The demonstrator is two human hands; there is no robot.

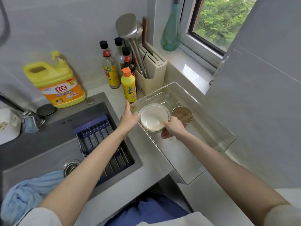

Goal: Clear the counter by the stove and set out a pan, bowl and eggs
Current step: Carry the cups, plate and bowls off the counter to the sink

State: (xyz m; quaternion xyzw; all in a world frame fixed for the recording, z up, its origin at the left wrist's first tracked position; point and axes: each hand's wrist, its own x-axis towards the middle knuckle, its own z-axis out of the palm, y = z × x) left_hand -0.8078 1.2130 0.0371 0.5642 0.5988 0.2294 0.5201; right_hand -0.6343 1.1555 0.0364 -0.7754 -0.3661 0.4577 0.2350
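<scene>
Right hand (173, 128) pinches the white bowl (152, 118) rim at 4 o'clock, thumb on top, fingers beneath. At 9 o'clock the left hand (129, 117) lies straight-fingered against the clear tray (179, 154) wall.

Yellow detergent jug (56, 82) behind sink (48, 144), sauce bottles (110, 67), knife block (151, 74), teal bottle (171, 33), blue cloth (27, 196)

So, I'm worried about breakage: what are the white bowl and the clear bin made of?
White bowl: likely glazed ceramic, opaque with a glossy sheen. Clear bin: probably rigid plastic, see-through with rounded moulded corners; glass not excluded.
</scene>
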